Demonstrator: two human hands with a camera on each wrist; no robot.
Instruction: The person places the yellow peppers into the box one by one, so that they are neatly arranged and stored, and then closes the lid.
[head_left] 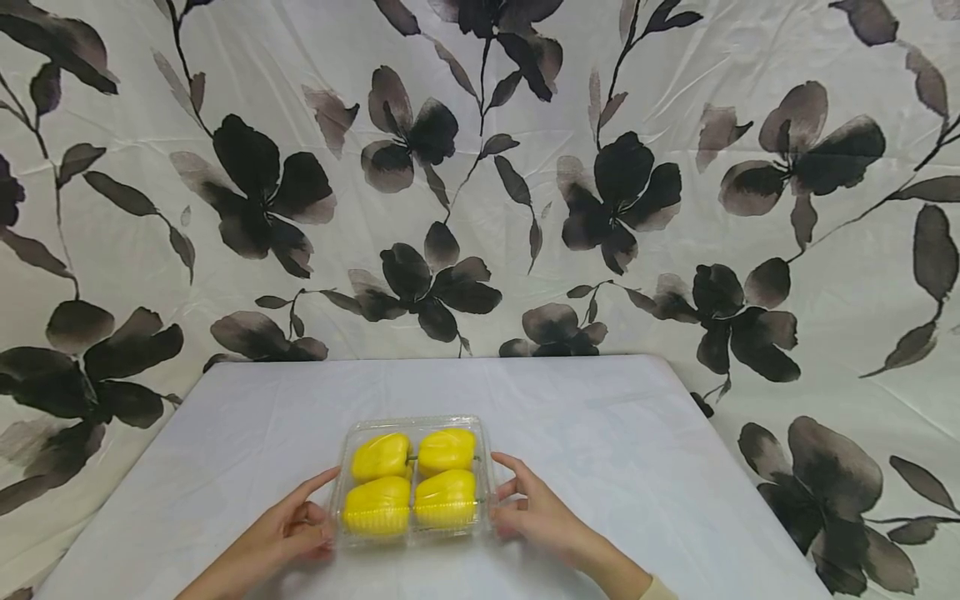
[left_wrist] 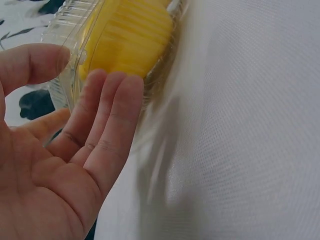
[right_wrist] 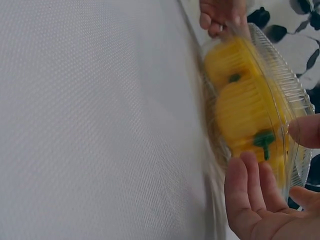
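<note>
A clear plastic clamshell box (head_left: 411, 540) with a ribbed edge sits on the white table, its lid down. Inside lie several yellow bell peppers (head_left: 382, 457); green stems (right_wrist: 264, 139) show through the plastic in the right wrist view. At the box's left side is my left hand (head_left: 288, 529), index finger stretched along the wall; its fingertips (left_wrist: 131, 85) come right to the side, with the thumb at the rim. My right hand (head_left: 543, 517) mirrors it on the right side. There the fingers (right_wrist: 239, 182) lie nearly straight against the box, the thumb by the rim.
The table (head_left: 600, 425) has a smooth white cover and rounded far corners. Behind it hangs a white cloth (head_left: 525, 225) printed with dark flowers, which also shows beyond both table sides.
</note>
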